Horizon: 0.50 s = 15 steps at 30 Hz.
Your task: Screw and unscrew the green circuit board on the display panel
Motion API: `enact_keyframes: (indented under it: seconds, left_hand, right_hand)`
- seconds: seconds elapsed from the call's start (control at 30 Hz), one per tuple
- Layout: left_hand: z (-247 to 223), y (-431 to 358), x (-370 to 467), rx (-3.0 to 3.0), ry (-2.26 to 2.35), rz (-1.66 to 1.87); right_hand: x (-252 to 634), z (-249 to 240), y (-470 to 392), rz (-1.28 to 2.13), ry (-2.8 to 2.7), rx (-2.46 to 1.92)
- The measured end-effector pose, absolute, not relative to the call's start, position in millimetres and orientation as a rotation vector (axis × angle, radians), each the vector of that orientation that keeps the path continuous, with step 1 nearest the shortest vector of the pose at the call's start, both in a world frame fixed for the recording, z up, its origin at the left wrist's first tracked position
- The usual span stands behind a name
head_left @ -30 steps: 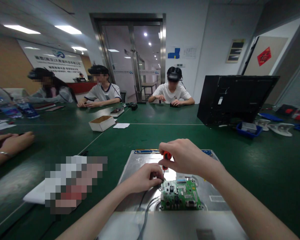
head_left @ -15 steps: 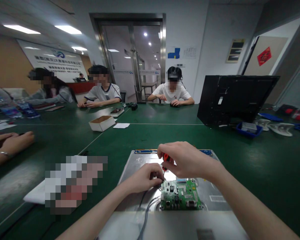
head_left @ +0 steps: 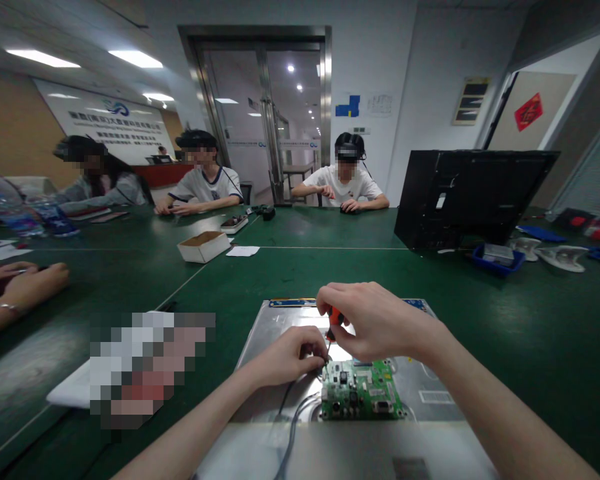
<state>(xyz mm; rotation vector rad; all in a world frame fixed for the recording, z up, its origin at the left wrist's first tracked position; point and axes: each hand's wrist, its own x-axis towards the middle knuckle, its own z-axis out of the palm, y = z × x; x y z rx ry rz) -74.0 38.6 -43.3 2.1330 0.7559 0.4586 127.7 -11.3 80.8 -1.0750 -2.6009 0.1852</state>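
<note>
A green circuit board [head_left: 363, 393] lies on the silvery metal back of a flat panel [head_left: 260, 340] in front of me. My right hand [head_left: 370, 320] is closed around the red-and-black handle of a screwdriver [head_left: 335, 317], held upright with its shaft pointing down at the board's far left corner. At that same corner is my left hand [head_left: 300, 353], its fingers curled and pinched together near the screwdriver's tip. Whatever is between those fingers is hidden. Dark cables [head_left: 291, 433] run from the board's left side toward me.
A white open box [head_left: 204, 247] stands on the green table [head_left: 300, 267] beyond the panel. To the right rear is a black monitor [head_left: 470, 197] by a blue tray [head_left: 497, 261]. At left lie a white packet [head_left: 73, 387] and another person's hands [head_left: 35, 287]. Several people sit around.
The screwdriver handle has turned and tilted slightly in my right hand, whose fingers have shifted a little. My left hand and the board have stayed in place.
</note>
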Motion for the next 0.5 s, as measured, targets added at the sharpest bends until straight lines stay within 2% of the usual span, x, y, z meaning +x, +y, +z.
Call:
enact_keyframes:
  seconds: [0.5]
  left_hand:
    - [-35.1,31.3,-72.1,2.117,0.798,0.461]
  right_hand:
    - [124.1,77.8,-6.3,0.061,-2.623,-1.113]
